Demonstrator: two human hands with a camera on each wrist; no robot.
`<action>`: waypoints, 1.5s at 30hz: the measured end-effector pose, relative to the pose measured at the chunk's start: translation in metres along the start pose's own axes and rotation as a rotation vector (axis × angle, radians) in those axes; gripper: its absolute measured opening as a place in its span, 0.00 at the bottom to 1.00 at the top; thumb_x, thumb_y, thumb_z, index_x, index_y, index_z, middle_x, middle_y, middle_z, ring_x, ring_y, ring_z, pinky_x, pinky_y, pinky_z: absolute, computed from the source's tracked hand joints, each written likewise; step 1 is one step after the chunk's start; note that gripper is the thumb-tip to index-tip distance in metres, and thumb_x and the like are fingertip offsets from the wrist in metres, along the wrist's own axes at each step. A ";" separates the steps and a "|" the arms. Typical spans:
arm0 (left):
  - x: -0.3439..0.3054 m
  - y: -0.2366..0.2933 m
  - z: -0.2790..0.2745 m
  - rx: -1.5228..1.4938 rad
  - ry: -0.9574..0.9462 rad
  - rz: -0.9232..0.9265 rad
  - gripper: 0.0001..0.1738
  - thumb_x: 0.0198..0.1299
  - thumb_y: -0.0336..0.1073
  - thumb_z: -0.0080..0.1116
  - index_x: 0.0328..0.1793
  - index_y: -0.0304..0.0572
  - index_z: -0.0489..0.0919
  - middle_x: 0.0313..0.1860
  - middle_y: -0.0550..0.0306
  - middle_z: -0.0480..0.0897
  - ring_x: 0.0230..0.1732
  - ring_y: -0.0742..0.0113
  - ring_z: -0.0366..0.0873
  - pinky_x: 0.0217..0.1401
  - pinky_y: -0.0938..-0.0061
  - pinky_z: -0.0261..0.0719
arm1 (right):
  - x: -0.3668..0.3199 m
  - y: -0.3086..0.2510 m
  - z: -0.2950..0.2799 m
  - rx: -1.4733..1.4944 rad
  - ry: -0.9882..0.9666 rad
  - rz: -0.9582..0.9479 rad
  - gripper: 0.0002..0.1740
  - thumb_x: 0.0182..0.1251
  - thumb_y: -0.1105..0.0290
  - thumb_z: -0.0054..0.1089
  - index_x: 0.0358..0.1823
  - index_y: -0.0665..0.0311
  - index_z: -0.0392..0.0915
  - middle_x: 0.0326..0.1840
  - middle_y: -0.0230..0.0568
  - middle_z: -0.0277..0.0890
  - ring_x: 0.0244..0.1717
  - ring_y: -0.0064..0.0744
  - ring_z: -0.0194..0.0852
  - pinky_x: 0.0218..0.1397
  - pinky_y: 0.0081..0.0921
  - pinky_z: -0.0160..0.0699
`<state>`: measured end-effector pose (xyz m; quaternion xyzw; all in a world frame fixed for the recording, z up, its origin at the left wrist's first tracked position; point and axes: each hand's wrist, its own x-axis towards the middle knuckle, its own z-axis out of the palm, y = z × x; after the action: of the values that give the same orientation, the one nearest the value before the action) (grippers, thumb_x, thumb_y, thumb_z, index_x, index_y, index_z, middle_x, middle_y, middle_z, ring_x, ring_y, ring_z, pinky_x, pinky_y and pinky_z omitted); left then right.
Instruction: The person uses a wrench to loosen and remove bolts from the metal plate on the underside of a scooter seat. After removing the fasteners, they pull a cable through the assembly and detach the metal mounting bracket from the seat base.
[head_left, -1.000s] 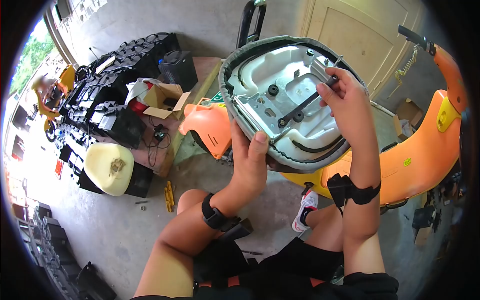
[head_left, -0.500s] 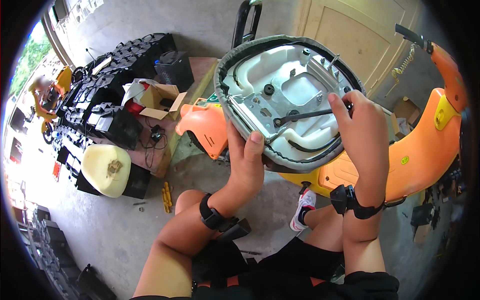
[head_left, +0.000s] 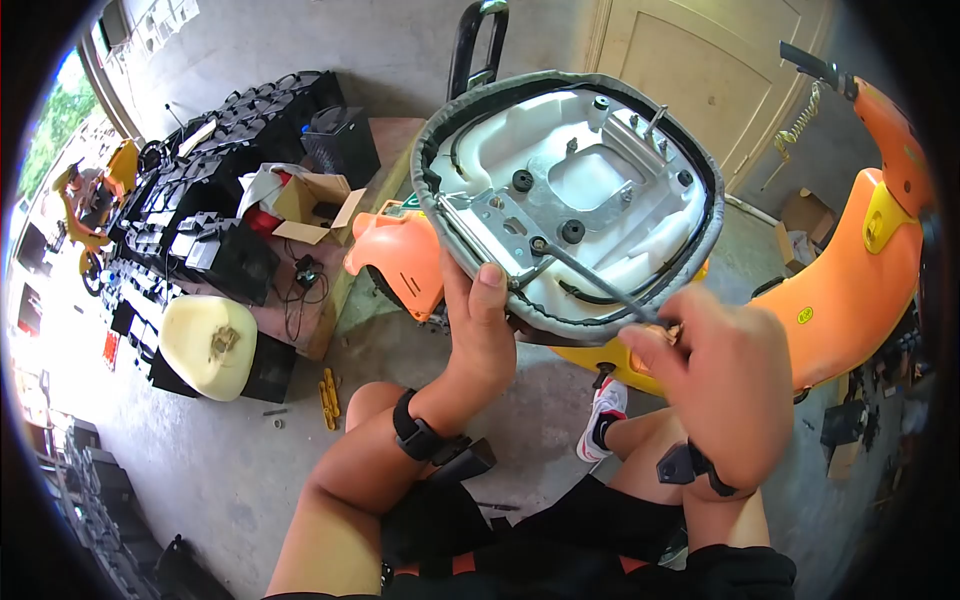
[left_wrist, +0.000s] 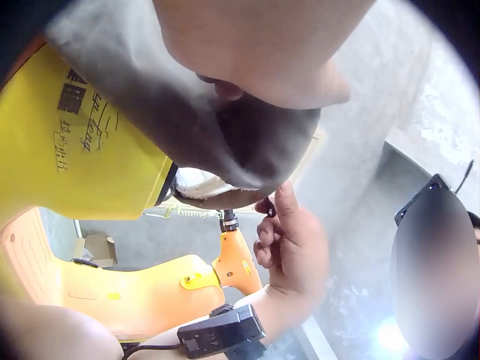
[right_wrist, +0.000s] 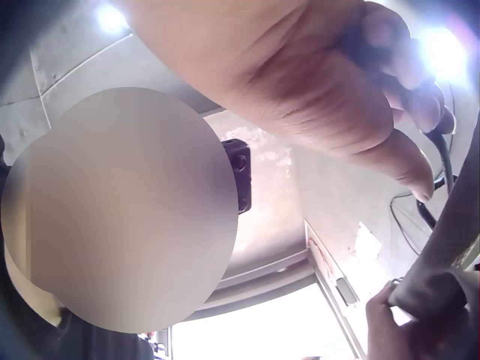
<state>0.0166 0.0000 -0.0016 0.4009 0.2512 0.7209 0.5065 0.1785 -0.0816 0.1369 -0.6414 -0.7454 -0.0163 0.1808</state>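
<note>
Daylight glare at left, fisheye-curved dark edges, motion-blurred right hand (head_left: 735,385).

head cam looks down on the seat (head_left: 490,140). left wrist: close, looks past it; right wrist: close, tilted up. all three share the right hand (head_left: 735,375).

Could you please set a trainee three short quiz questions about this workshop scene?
1. True or false: the left hand grips the edge of the seat.
2. What stands open near the black boxes? A) a suitcase; B) a cardboard box; C) a drawer.
3. Fill in: the long tool runs from the ____ hand to the metal plate.

Key: 1 true; 2 B; 3 right.
</note>
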 end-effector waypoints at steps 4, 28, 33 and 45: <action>-0.002 0.004 0.005 -0.009 -0.003 -0.052 0.51 0.68 0.62 0.58 0.84 0.38 0.50 0.73 0.48 0.68 0.69 0.60 0.70 0.70 0.66 0.72 | -0.008 -0.012 0.000 0.072 -0.097 -0.231 0.17 0.66 0.59 0.71 0.33 0.61 0.72 0.19 0.41 0.77 0.24 0.46 0.82 0.28 0.40 0.76; 0.000 0.005 -0.003 0.005 -0.068 -0.079 0.52 0.70 0.59 0.56 0.87 0.39 0.44 0.77 0.48 0.64 0.74 0.59 0.66 0.76 0.64 0.66 | -0.010 -0.032 0.050 0.061 0.101 -0.336 0.19 0.67 0.75 0.64 0.60 0.65 0.75 0.28 0.41 0.79 0.28 0.40 0.83 0.27 0.36 0.77; 0.000 -0.002 -0.008 0.001 -0.051 -0.054 0.53 0.70 0.59 0.58 0.87 0.38 0.45 0.77 0.48 0.64 0.73 0.60 0.66 0.76 0.64 0.65 | -0.011 -0.037 0.063 -0.018 0.249 -0.373 0.24 0.61 0.79 0.65 0.61 0.66 0.78 0.26 0.40 0.77 0.24 0.39 0.80 0.26 0.35 0.76; -0.002 0.006 -0.005 0.009 -0.034 -0.091 0.45 0.70 0.58 0.60 0.80 0.36 0.55 0.68 0.49 0.71 0.65 0.64 0.71 0.69 0.67 0.71 | 0.012 -0.024 0.037 0.394 0.223 -0.371 0.18 0.68 0.76 0.63 0.59 0.66 0.76 0.25 0.36 0.73 0.24 0.34 0.78 0.27 0.28 0.74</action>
<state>0.0099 -0.0040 -0.0003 0.4035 0.2636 0.6892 0.5410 0.1450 -0.0647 0.1104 -0.4407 -0.8143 0.0254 0.3768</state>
